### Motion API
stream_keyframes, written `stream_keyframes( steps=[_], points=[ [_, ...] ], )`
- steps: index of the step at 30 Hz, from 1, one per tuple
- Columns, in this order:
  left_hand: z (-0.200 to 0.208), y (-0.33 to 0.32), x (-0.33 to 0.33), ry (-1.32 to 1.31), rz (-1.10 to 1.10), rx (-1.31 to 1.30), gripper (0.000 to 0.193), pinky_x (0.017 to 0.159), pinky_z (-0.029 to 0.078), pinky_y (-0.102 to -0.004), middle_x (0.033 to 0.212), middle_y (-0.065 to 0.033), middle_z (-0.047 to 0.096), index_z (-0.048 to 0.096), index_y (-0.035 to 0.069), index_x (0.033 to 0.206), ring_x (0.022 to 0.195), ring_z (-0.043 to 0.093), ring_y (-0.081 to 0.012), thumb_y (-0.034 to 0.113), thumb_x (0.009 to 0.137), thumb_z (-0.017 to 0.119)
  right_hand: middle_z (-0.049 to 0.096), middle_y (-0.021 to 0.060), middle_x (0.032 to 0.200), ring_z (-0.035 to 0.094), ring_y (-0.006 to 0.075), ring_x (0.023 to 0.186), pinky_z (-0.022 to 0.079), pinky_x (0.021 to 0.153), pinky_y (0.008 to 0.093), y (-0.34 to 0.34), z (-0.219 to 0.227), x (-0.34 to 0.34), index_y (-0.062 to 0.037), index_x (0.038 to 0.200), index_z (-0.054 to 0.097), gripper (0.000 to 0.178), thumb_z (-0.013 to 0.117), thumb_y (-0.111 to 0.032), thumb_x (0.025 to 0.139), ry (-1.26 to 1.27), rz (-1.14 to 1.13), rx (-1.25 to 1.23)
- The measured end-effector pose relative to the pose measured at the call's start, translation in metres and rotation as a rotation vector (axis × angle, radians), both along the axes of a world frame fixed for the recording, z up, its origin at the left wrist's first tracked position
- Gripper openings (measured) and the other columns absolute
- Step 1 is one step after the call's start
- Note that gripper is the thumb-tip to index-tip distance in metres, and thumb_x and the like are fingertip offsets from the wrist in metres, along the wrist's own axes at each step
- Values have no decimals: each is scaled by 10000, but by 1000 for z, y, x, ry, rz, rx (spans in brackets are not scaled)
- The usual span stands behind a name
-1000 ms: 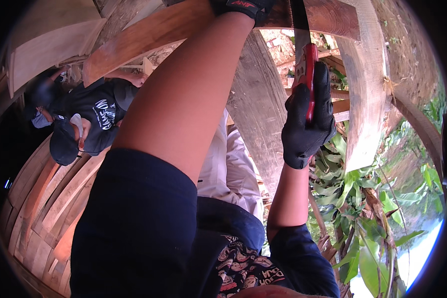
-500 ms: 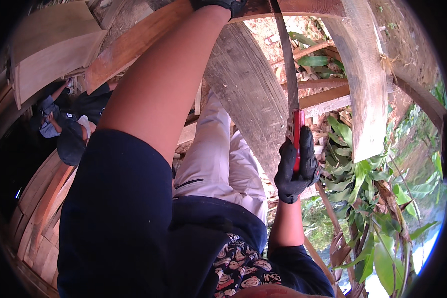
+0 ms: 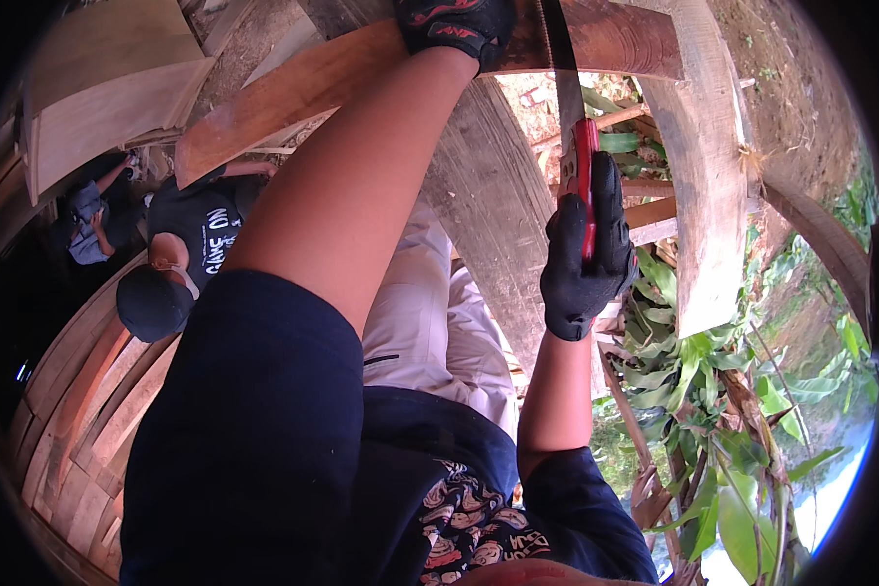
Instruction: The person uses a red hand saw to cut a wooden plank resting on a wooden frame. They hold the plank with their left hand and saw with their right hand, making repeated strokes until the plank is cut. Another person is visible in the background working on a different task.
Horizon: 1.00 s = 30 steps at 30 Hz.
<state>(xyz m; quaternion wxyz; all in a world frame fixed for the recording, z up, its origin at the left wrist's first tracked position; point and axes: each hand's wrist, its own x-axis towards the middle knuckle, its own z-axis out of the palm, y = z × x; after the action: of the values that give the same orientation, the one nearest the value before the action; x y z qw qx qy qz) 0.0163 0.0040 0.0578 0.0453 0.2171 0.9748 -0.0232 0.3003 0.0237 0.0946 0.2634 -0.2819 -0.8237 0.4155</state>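
My right hand (image 3: 588,249), in a black glove, is closed around the red handle (image 3: 585,181) of a handsaw. Its dark blade (image 3: 563,59) points away from me and crosses the reddish-brown plank (image 3: 620,41) at the top, where the far end leaves the view. In a black glove with red marks, my left hand (image 3: 454,24) bears on that same plank, left of the blade. The upper edge of the view cuts off its fingers. Beneath the plank lie a weathered grey board (image 3: 488,176) and, to the right, a paler board (image 3: 703,195).
At the left, a person in a dark cap (image 3: 154,303) sits near stacked planks (image 3: 93,449); another person (image 3: 90,225) is farther back. A wide pale board (image 3: 107,88) stands at the upper left. Leafy plants (image 3: 693,381) grow along the right, above sloping ground.
My right hand has pushed the saw forward, away from me, so its handle is nearer the plank. More of my left hand shows, and the person at the left has shifted.
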Motion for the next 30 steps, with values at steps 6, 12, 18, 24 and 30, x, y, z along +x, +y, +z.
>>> stream_keyframes(
  steps=[6, 12, 18, 24, 30],
  points=[
    [-15, -7, -5, 42, 62, 36, 494, 895, 561, -504, 1005, -196, 828, 855, 102, 944, 960, 798, -367, 377, 1057, 461, 780, 249, 1284, 822, 355, 998, 627, 862, 401, -19, 4, 67, 19, 1429, 698, 504, 746, -59, 934, -149, 22, -77],
    [-6, -7, -4, 21, -2, 29, 488, 914, 543, -517, 1020, -191, 830, 855, 109, 939, 996, 796, -366, 367, 1059, 459, 789, 243, 1255, 819, 332, 868, 623, 798, 382, -20, 11, 85, 0, 1424, 711, 532, 748, -22, 894, -139, 56, -72],
    [-19, -7, -10, -49, -181, -96, 287, 861, 617, -529, 1036, -172, 819, 796, 67, 1064, 1003, 797, -381, 222, 997, 563, 777, 214, 1327, 797, 300, 1151, 600, 971, 390, 15, 7, -40, -26, 1459, 701, 460, 699, -52, 1000, 39, 20, -95],
    [-56, -19, -24, 42, -276, -112, 389, 874, 599, -561, 1005, -161, 822, 811, 78, 986, 992, 791, -393, 275, 1045, 481, 792, 209, 1278, 822, 356, 1040, 631, 899, 405, 4, 3, 16, -56, 1431, 720, 498, 761, -47, 935, -69, -20, -220],
    [-53, -15, -15, 51, -13, 52, 517, 919, 559, -540, 991, -216, 805, 828, 64, 906, 1021, 761, -396, 430, 1023, 481, 802, 257, 1205, 805, 291, 818, 612, 767, 376, -23, 26, 85, 76, 1403, 702, 499, 735, -54, 922, -214, 32, -52]
  ],
)
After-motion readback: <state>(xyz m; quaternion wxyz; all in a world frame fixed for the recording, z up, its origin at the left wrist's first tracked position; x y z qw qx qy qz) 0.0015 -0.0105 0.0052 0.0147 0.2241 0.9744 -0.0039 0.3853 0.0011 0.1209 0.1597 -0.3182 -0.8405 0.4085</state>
